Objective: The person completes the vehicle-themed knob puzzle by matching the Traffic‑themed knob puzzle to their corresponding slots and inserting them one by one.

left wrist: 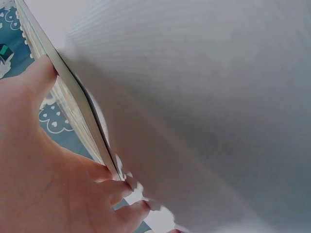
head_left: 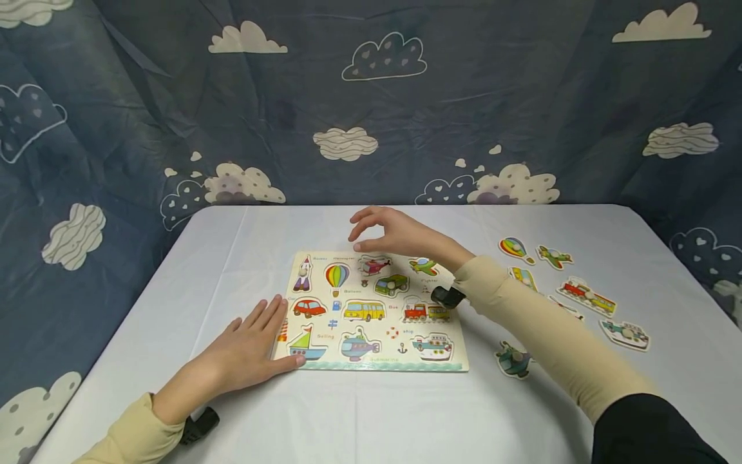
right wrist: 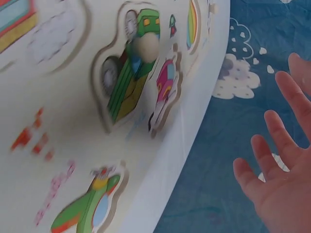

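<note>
A puzzle board (head_left: 406, 368) printed with vehicles lies flat on the white table. My left hand (head_left: 252, 345) rests at its left side, the thumb on the near left corner and the fingers along the edge; the left wrist view also shows this hand (left wrist: 58, 165) against the board's edge. Over the far edge hovers my right hand (head_left: 394, 232), holding nothing, its fingers spread and loosely bent. Below it are a green jeep piece (head_left: 391, 285) with a round knob, also seen in the right wrist view, and a pink helicopter picture (head_left: 373, 265).
Loose puzzle pieces lie right of the board: a balloon (head_left: 513, 249), a plane (head_left: 554, 257), a bus (head_left: 523, 278), a train (head_left: 588, 296), a ship (head_left: 626, 335) and a submarine (head_left: 513, 359). My right sleeve (head_left: 539, 335) passes close by them. A cloud-patterned cloth (head_left: 371, 103) hangs behind.
</note>
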Action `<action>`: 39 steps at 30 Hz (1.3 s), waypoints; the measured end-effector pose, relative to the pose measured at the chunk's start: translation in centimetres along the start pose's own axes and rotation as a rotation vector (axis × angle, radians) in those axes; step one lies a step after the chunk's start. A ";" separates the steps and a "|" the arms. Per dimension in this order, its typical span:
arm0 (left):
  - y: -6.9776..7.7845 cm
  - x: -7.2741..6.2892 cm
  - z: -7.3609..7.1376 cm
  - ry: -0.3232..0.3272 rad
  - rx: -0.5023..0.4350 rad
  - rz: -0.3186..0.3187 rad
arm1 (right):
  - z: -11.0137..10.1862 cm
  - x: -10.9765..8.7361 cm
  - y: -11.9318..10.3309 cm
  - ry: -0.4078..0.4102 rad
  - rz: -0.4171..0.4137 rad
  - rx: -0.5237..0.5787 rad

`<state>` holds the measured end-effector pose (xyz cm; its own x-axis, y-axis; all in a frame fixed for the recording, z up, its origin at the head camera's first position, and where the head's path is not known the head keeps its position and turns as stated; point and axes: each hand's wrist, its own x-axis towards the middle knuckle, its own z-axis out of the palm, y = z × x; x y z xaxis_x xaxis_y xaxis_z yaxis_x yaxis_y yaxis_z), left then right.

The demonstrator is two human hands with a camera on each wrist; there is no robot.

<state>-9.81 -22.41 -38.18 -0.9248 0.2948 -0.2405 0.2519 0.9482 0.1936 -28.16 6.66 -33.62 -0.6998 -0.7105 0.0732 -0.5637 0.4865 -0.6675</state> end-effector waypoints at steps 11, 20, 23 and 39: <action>0.0 -0.1 0.0 0.004 -0.014 0.004 | -1.8 -3.2 0.4 0.051 -0.011 -0.053; 0.1 -0.2 0.0 0.006 -0.049 0.020 | -3.3 -6.2 0.8 0.086 0.042 -0.060; 0.1 -0.2 0.0 0.004 -0.057 0.022 | -3.8 -7.2 1.1 0.104 0.053 -0.065; 0.1 -0.3 -0.2 0.002 -0.065 0.028 | -6.5 -11.2 3.2 0.179 0.130 -0.097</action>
<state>-9.60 -22.38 -37.90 -0.9182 0.3212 -0.2317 0.2593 0.9298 0.2614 -24.95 19.46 -31.73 -0.8312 -0.5412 0.1272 -0.4970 0.6209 -0.6062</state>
